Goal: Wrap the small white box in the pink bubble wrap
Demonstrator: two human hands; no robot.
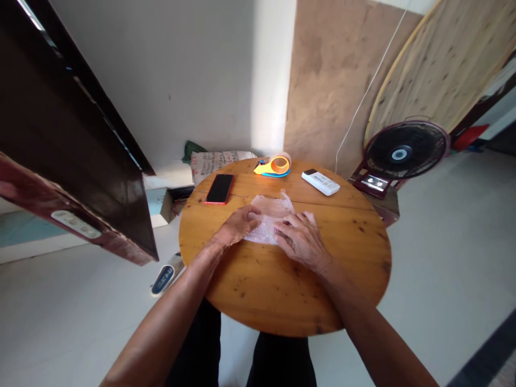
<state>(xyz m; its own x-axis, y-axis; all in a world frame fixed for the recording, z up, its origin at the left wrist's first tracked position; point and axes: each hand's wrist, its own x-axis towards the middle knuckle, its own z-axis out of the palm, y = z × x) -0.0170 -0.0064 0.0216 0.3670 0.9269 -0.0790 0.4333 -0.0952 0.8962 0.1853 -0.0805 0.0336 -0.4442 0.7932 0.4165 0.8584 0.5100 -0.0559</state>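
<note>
A clear piece of bubble wrap lies near the middle of a round wooden table. My left hand rests on its left edge with the fingers curled onto the plastic. My right hand lies on its right part, fingers bent and pressing down on the wrap. Whether anything is inside the wrap I cannot make out.
At the table's far side lie a red phone, an orange and blue tape dispenser and a white remote. A black floor fan stands to the right, a dark door to the left, a power strip on the floor.
</note>
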